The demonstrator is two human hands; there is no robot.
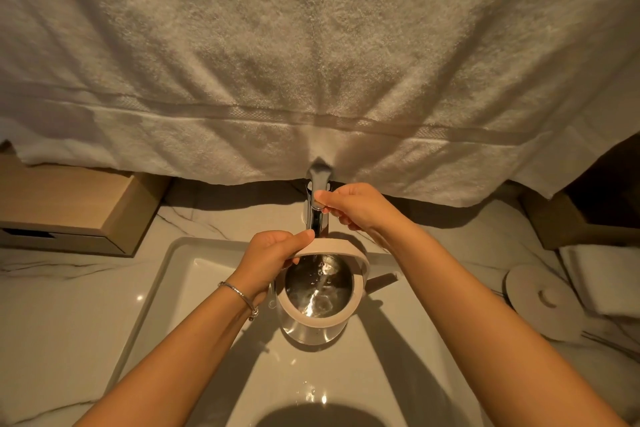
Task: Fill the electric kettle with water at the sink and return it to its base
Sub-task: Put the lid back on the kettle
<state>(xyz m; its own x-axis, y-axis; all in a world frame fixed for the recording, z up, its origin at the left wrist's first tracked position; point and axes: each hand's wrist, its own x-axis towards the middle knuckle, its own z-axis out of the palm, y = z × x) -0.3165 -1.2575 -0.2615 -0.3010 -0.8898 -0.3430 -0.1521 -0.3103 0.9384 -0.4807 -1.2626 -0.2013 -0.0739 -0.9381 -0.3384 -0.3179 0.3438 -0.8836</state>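
stage: filling, mid-task | kettle [320, 291] in sink [180, 274] under tap [317, 204], water running in | left hand [273, 253] grip closed on kettle | right hand [353, 206] grip pinching tap lever | left: shut tap, return to base [540, 302] at 3 o'clock on tabletop [69, 305]

The kettle [317, 295] stands upright in the sink [166, 295], at the basin's twelve o'clock end, under the tap [317, 208]. It has a pale rim, a clear lower wall and a shiny metal floor. Its lid is open, and a thin stream of water falls inside. The round base [545, 302] lies flat on the counter at the kettle's three o'clock, well apart.
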